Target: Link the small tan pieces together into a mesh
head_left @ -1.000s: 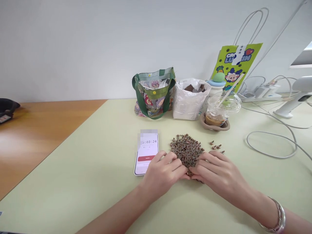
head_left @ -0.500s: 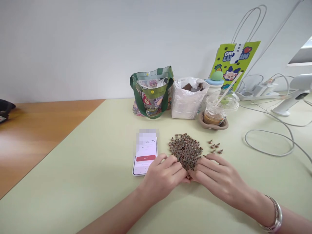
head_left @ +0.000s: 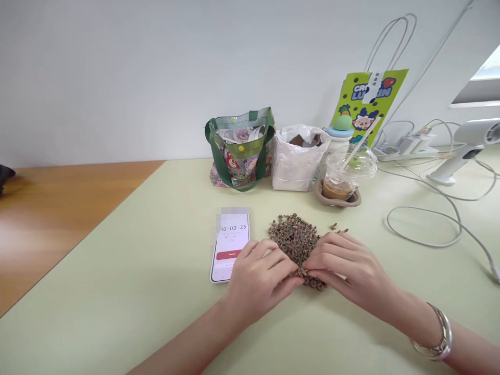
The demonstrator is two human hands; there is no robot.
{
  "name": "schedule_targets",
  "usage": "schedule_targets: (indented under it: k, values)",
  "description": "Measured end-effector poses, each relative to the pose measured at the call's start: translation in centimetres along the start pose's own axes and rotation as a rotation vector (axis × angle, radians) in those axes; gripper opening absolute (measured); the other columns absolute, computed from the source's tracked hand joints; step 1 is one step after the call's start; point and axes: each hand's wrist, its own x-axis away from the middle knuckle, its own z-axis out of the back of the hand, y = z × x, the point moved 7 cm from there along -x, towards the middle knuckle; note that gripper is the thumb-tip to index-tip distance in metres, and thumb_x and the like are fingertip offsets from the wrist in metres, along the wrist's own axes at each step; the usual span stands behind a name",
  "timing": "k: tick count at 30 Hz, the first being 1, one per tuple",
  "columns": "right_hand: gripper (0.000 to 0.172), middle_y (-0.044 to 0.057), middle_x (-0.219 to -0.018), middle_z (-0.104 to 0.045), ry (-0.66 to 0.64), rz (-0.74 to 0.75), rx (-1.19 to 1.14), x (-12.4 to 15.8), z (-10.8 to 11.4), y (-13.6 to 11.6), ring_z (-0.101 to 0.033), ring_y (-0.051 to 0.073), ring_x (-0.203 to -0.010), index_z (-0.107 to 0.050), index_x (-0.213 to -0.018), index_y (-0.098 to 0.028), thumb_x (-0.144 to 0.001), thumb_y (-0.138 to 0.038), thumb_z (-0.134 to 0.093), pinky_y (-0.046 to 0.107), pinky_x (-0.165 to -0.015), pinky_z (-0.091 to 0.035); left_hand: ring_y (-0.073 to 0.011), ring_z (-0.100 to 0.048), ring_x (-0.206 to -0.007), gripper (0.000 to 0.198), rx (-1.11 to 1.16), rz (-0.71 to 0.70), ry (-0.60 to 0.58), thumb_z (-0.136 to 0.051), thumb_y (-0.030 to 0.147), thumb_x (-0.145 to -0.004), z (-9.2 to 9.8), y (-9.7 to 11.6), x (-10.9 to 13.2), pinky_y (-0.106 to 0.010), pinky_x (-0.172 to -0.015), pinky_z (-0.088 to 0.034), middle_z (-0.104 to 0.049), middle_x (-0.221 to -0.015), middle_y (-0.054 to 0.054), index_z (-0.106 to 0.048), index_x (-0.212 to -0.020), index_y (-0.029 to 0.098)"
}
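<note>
A heap of small brownish metal screws [head_left: 294, 237] lies on the pale green table, and both hands are at its near edge. My left hand [head_left: 260, 276] is closed, thumb and fingers pinched at the tips. My right hand [head_left: 347, 268] is pinched too, its fingertips almost meeting the left ones. Between them shows a small screw [head_left: 302, 271], partly hidden by the fingers. More screws [head_left: 314, 283] lie just below the fingertips. A few loose screws [head_left: 333, 226] sit to the right of the heap, some covered by my right hand.
Left of the heap lies a phone [head_left: 232, 242] showing a timer, partly behind my left hand. Behind stand a green-handled bag [head_left: 240, 156], a white plastic bag [head_left: 295, 166] and an iced drink cup [head_left: 339, 185] in a holder. A white cable [head_left: 425, 208] loops at right.
My fingers have lifted slightly off the near edge, and screws now show below them. My right hand's fingers have shifted over some of the loose screws. The view has turned slightly right.
</note>
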Motion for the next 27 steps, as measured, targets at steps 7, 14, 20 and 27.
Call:
schedule_targets:
  k: [7,14,20,27]
  values:
    - [0.008,0.002,-0.079,-0.066,0.051,-0.134,0.117,1.4,4.0,2.7,-0.057,0.017,-0.08,-0.062,-0.086,-0.023,-0.082,-0.018,-0.058,0.032,-0.071,-0.046,-0.0137,-0.051,-0.084,0.009,0.066,0.038,-0.06,-0.055,0.03,-0.085,-0.6,-0.4,0.0,-0.029,-0.078,-0.032,-0.065,-0.079,0.008,-0.06,-0.08,0.024]
    - [0.009,0.002,-0.079,-0.064,-0.074,-0.286,0.351,6.0,4.5,7.6,-0.058,0.019,-0.08,-0.064,-0.079,-0.026,-0.082,-0.029,-0.055,0.031,-0.065,-0.047,-0.0141,-0.051,-0.087,0.008,0.04,0.01,-0.09,-0.057,0.03,-0.084,-1.0,-0.4,0.2,-0.029,-0.079,-0.034,-0.065,-0.078,0.006,-0.06,-0.081,0.024]
    - [0.01,0.002,-0.085,-0.064,-0.182,-0.244,0.475,6.5,2.7,8.3,-0.056,0.02,-0.084,-0.063,-0.081,-0.025,-0.082,-0.03,-0.055,0.033,-0.07,-0.044,-0.0143,-0.051,-0.088,0.007,0.019,-0.018,-0.091,-0.055,0.028,-0.085,-1.0,-0.2,0.2,-0.029,-0.08,-0.034,-0.065,-0.079,0.006,-0.059,-0.083,0.023]
    - [0.013,0.004,-0.095,-0.064,-0.173,-0.123,0.541,4.0,1.8,6.3,-0.053,0.022,-0.095,-0.062,-0.087,-0.024,-0.085,-0.03,-0.051,0.037,-0.077,-0.04,-0.014,-0.052,-0.088,0.006,-0.013,-0.033,-0.092,-0.054,0.022,-0.083,-1.0,0.0,0.2,-0.029,-0.079,-0.036,-0.064,-0.078,0.005,-0.059,-0.084,0.024]
